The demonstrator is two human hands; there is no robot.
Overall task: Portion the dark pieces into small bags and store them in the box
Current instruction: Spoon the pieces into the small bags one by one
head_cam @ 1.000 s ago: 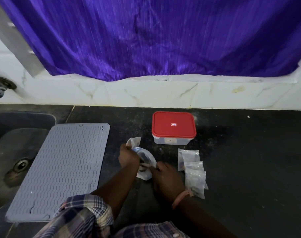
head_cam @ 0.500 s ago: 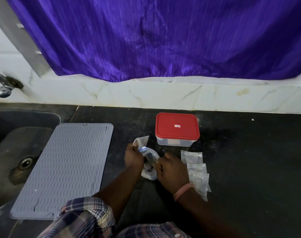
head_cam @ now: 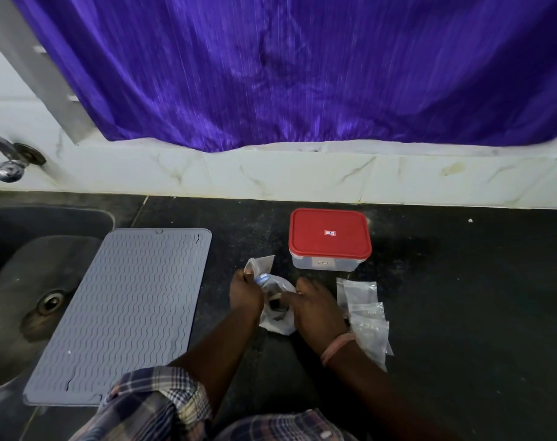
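Note:
On the black counter, my left hand (head_cam: 246,293) grips the rim of a clear plastic bag (head_cam: 278,324) that holds dark pieces (head_cam: 274,305). A small empty bag (head_cam: 260,264) sticks up above that hand, pinched in the same fingers. My right hand (head_cam: 318,308) has its fingertips inside the big bag's mouth, at the dark pieces; whether it holds one is hidden. A clear box with a red lid (head_cam: 329,237) stands shut just behind the hands. Several small clear bags (head_cam: 364,316) lie in a loose pile to the right of my right hand.
A grey ribbed mat (head_cam: 124,310) lies left of the hands, beside a dark sink (head_cam: 22,281) with a drain and a metal tap (head_cam: 8,160). A white tiled wall and a purple curtain (head_cam: 302,71) close off the back. Bare black counter (head_cam: 477,297) extends to the right.
The view shifted slightly. My right hand moved up from the bag's lower edge into its mouth. My left hand kept its grip on the bag.

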